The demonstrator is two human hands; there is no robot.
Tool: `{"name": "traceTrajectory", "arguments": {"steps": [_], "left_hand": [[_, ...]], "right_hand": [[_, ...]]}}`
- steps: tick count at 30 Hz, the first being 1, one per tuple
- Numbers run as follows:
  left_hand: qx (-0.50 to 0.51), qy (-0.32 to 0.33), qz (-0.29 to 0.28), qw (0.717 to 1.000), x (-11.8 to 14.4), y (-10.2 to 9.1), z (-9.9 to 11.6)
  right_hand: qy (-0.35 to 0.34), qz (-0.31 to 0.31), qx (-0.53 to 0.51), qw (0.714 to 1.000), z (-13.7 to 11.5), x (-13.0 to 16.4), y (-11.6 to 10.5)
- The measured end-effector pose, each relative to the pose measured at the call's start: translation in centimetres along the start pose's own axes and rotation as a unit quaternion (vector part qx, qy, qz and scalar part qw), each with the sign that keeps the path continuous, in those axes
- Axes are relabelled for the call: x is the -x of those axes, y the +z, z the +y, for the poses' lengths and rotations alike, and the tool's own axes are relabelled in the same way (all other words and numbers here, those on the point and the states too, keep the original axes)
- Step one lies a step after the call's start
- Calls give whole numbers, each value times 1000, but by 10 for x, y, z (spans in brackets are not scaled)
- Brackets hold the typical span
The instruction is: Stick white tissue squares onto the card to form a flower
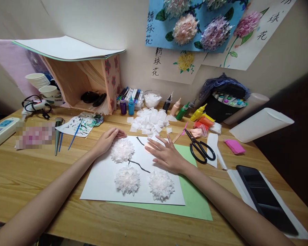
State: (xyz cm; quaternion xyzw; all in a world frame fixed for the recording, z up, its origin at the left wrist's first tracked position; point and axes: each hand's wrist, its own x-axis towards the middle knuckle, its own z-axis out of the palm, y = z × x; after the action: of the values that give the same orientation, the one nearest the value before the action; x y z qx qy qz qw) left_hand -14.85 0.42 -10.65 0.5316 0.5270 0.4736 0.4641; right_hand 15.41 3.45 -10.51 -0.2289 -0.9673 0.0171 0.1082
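A white board (97,188) lies on the desk over a light green sheet (195,201). Three fluffy pale-pink paper flowers are on it: one at upper left (122,150), one at lower left (127,180), one at lower right (161,185). Thin dark stem lines (140,165) run between them. My left hand (111,137) rests at the board's upper left edge beside the first flower, fingers stretched out. With fingers spread, my right hand (169,154) lies over the upper right of the board, partly covering a peach-coloured round patch (148,145). Neither hand holds anything.
Behind the board sits a pile of white paper squares (151,121). Black scissors (201,150) lie to the right, near a black phone-like slab (267,198). Paint bottles (182,111) stand along the wall. Brushes (74,136) and a paint-stained paper (77,124) lie left.
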Motion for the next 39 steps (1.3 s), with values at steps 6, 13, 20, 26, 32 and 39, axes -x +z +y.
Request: {"name": "traceTrajectory", "arguments": {"steps": [6, 13, 20, 26, 32, 39], "left_hand": [[0, -6, 2, 1000, 1, 1, 2], [6, 1, -5, 1000, 1, 1, 1], [8, 3, -3, 1000, 1, 1, 1], [-8, 9, 5, 1000, 3, 1, 2], [1, 4, -4, 1000, 3, -1, 2], [-59, 18, -25, 998, 3, -4, 5]], "right_hand": [[7, 28, 23, 999, 1, 2, 2], [31, 50, 33, 998, 1, 2, 5], [-19, 47, 24, 998, 1, 5, 1], [45, 113, -2, 993, 2, 2, 6], [192, 248, -93, 945, 24, 2, 7], [136, 96, -33, 985, 92, 30, -13]]}}
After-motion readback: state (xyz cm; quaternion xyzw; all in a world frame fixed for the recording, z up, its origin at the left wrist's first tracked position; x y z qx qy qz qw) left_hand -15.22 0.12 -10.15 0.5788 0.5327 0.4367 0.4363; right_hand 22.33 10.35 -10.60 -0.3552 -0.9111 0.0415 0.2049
